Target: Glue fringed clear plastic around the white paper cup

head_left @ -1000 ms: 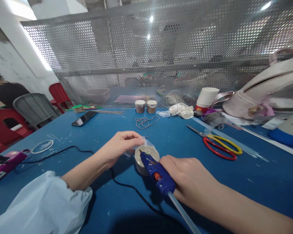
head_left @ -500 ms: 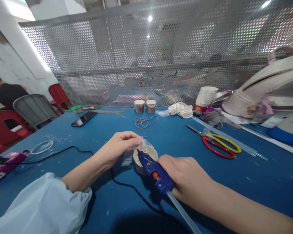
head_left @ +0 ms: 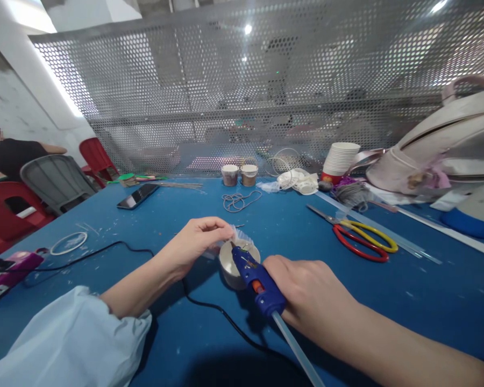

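My right hand (head_left: 300, 287) is wrapped round a blue hot glue gun (head_left: 262, 287), a long clear glue stick (head_left: 298, 349) coming out of its back end. The nozzle points into a small pale round cup (head_left: 230, 274) on the table; whether it touches the cup cannot be made out. At the cup's far left rim, my left hand (head_left: 204, 239) pinches a strip of thin, pleated, see-through material (head_left: 242, 235). Part of the cup is hidden behind the glue gun.
Red-and-yellow-handled scissors (head_left: 363, 242) lie to the right, beside clear glue sticks (head_left: 411, 244). A black cable (head_left: 226, 312) crosses the blue table to a purple power strip (head_left: 14, 274). Behind are two small tubs (head_left: 249, 176), grey cord (head_left: 242, 202), paper cups (head_left: 341, 161) and a phone (head_left: 138, 196).
The glue gun's nozzle has shifted slightly right and inward over the cup, away from my left fingertips. My left hand has barely moved and keeps its pinch.
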Demonstrator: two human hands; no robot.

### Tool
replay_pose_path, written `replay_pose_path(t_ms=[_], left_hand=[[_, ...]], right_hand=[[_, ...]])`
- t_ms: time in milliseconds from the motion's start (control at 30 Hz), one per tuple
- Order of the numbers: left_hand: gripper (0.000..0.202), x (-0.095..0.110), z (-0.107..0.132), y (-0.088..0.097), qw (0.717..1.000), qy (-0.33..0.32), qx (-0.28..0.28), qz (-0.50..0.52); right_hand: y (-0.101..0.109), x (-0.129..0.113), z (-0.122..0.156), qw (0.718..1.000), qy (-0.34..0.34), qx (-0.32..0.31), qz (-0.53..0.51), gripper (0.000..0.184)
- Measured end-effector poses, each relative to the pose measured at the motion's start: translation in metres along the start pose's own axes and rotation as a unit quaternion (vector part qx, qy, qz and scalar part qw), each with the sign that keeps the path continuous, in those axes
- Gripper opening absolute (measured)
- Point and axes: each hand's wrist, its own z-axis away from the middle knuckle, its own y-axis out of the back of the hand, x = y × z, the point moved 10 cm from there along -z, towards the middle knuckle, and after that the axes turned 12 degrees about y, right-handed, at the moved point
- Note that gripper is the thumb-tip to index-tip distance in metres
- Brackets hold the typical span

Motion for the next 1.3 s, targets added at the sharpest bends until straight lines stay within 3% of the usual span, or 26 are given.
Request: replay_pose_path(t_ms=[233, 600, 1033, 1300], left_hand=[[0.017, 0.003, 0.002, -0.001, 1.0, -0.003, 0.002, -0.001], [0.015, 0.003, 0.001, -0.002, 1.0, -0.012, -0.004, -0.008], [0.015, 0.004, 0.004, -0.004, 1.0, -0.016, -0.002, -0.011], [0.017, 0.003, 0.005, -0.004, 1.0, -0.01, -0.003, -0.012]], right_hand=[[-0.007, -0.004, -0.003, 0.999, 0.014, -0.024, -0.041, 0.008], [0.004, -0.003, 0.0, 1.0, -0.001, -0.005, 0.019, 0.009], [-0.002, -0.01, -0.003, 1.0, 0.017, -0.012, -0.017, 0.015], [0.007, -0.008, -0.001, 0.999, 0.005, 0.011, 0.034, 0.012]])
